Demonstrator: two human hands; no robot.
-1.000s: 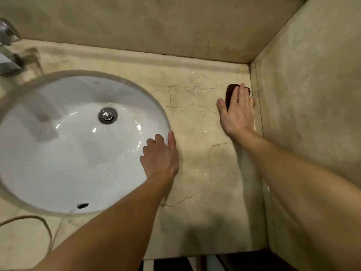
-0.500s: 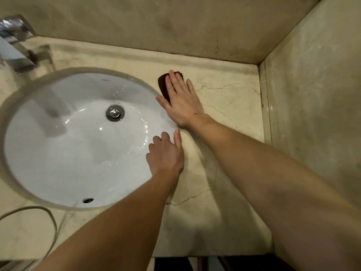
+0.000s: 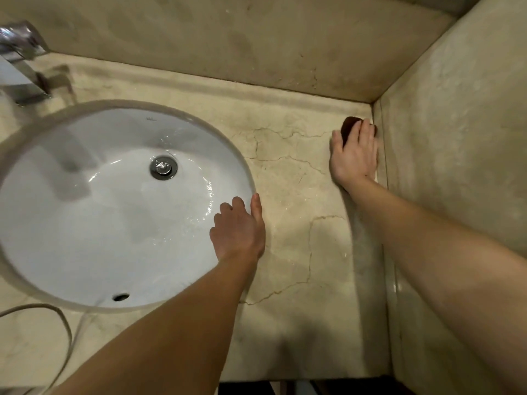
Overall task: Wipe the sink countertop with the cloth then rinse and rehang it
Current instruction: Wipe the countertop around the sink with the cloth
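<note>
A dark red-brown cloth (image 3: 348, 127) lies flat on the beige marble countertop (image 3: 296, 201), close to the right side wall. My right hand (image 3: 355, 155) presses down on it with fingers stretched out, so only the cloth's far end shows. My left hand (image 3: 239, 229) rests palm-down on the right rim of the white oval sink (image 3: 94, 212), fingers curled over the edge and holding nothing.
A chrome tap (image 3: 20, 61) stands at the far left behind the basin. The drain plug (image 3: 163, 167) sits in the wet bowl. A thin pale cord (image 3: 57, 317) loops over the front left counter. Marble walls close the back and right sides.
My right hand has swept the cloth from beside the sink's back right rim across the counter to the right wall. My left hand has stayed on the sink rim.
</note>
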